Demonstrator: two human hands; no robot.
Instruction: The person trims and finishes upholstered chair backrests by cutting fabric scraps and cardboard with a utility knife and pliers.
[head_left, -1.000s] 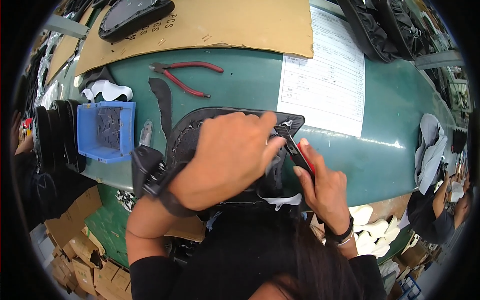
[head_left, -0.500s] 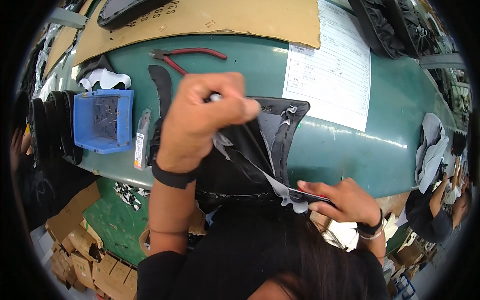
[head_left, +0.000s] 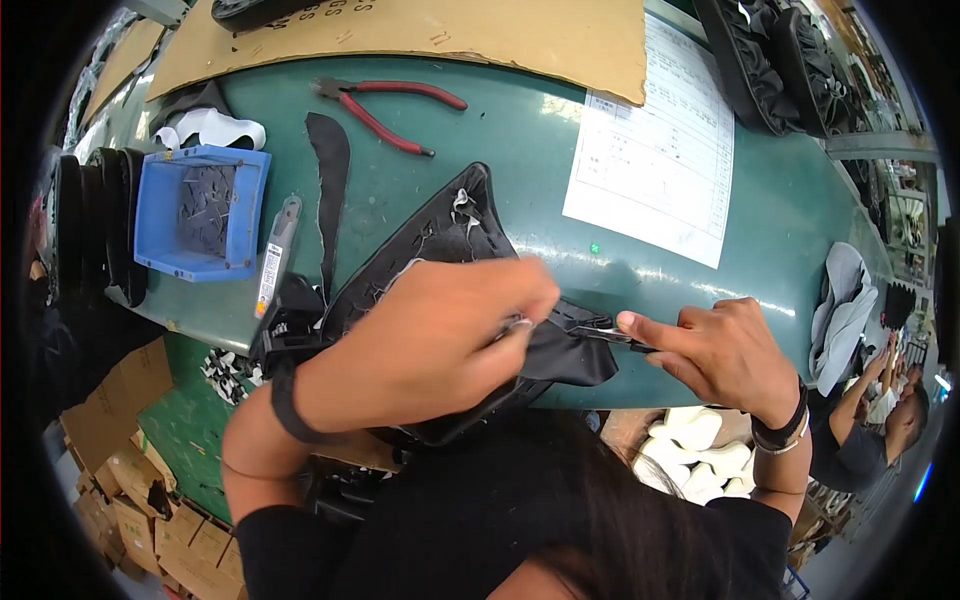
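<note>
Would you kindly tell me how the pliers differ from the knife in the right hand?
The pliers lie on the green table; the knife is in the right hand. The pliers' two red handles spread apart; the knife has one slim body, partly covered by that hand. The pliers are clear of the black cover; the knife reaches its edge. Both are hand tools.

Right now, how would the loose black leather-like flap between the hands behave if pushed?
The black flap looks floppy: its creases and drooping folds suggest it would buckle rather than hold shape. Its edge looks thin, so it's probably light. Its sheen hints at a slightly slippery surface.
</note>
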